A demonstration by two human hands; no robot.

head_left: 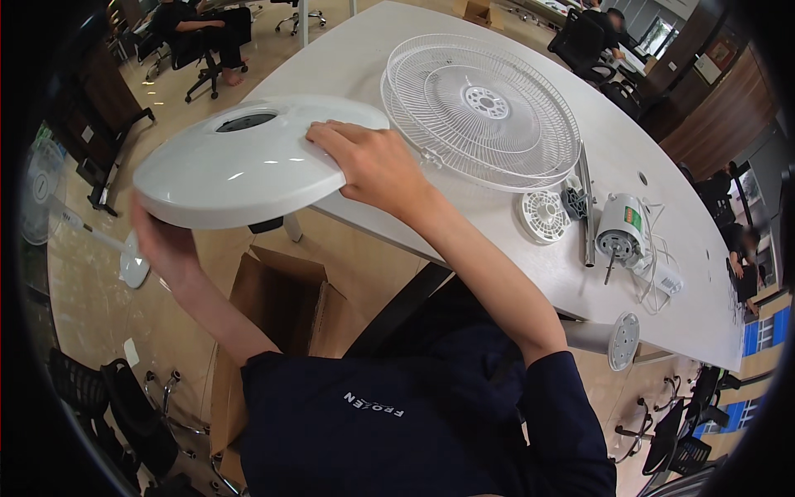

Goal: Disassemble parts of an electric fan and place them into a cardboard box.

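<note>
Both of my hands hold a large, glossy white round fan base (265,170) at the left end of the table, part of it out past the edge. An oval opening with a dark inside shows in its top. My left hand (166,244) grips the near left rim from below, its fingers partly hidden under the base. On the right side, my right hand (377,166) has its fingers bent over the top surface, with the thumb near the rim. Right of the base lie white wire fan grilles (484,108), stacked flat.
On the white table (331,58) are a round white vented cover (545,217), a dark part (573,199), a metal pole (586,207) and a motor (621,224) with cables. Below stands an open cardboard box (281,298). A standing fan (45,186) is at the far left.
</note>
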